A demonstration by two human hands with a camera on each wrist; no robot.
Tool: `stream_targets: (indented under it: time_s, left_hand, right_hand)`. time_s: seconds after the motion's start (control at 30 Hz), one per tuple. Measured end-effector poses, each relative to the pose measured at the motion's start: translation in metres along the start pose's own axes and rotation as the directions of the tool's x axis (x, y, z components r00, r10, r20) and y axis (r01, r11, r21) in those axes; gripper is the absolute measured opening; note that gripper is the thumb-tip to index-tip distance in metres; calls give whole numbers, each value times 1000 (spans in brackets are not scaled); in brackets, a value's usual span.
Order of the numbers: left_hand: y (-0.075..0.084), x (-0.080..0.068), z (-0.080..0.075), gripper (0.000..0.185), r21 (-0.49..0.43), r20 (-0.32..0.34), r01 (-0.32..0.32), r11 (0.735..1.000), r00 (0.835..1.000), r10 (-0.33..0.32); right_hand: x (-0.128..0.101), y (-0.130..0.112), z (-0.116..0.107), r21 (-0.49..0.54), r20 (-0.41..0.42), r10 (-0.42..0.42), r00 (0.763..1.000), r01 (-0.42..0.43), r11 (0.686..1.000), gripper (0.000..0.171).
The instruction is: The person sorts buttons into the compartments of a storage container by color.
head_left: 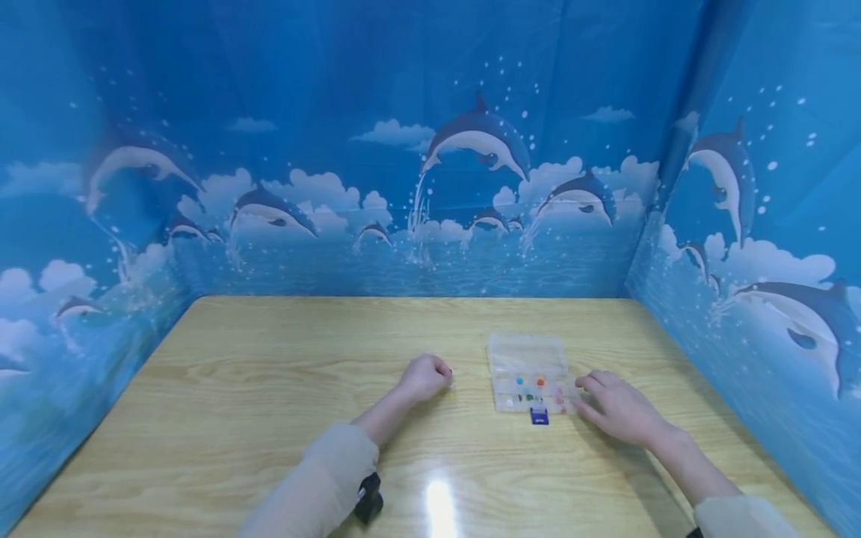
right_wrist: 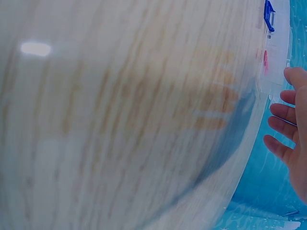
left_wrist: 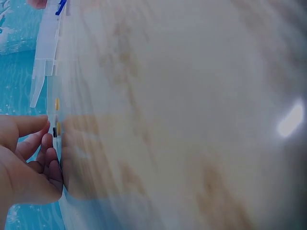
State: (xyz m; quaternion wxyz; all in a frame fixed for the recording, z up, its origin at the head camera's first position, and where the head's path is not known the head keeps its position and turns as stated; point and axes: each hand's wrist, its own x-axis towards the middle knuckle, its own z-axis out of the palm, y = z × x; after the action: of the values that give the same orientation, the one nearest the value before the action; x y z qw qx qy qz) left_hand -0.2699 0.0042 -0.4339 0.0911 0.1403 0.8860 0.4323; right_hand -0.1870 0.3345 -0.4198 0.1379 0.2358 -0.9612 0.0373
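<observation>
My left hand (head_left: 425, 377) is low over the table, its fingers curled and fingertips close together. Right at those fingertips are small yellow pieces (left_wrist: 58, 128) and a tiny black piece (left_wrist: 54, 132); I cannot tell whether one is pinched. To the right of this hand lies a clear plastic compartment box (head_left: 499, 385), lid laid back. Small coloured pieces sit in its compartments, among them a blue one (head_left: 520, 381) and an orange-red one (head_left: 541, 382). At the box's right edge, my right hand (head_left: 622, 409) has its fingers spread and loosely bent, thumb toward the near corner.
A blue latch (head_left: 539, 416) projects from the box's near side. The wood-grain table (head_left: 282, 359) reaches back to a blue dolphin-print curtain (head_left: 323, 149), which also hangs along both sides. Near the left sleeve is a black wrist device (head_left: 369, 499).
</observation>
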Motion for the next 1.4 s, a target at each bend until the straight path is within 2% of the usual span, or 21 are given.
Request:
stream_targets:
  time_s: [0.67,1.03,1.2,1.4]
  left_hand:
    - [2,1,4,4,167,-7,8,986,1000,-7]
    - [3,1,2,7,153,6,26,988,1000,-27]
    - [5,0,1,11,114,16,45,992,999,-47]
    - [7,4,4,7,32,17,100,995,995,-100]
  right_hand:
    - [-1,1,1,9,0,5,1000,-5,1000,34]
    - [-1,1,1,8,4,8,1000,-8,1000,34]
    - [-1,1,1,5,4,6,1000,-6,1000,35]
    - [-1,0,0,2,5,7,1000,-7,1000,35]
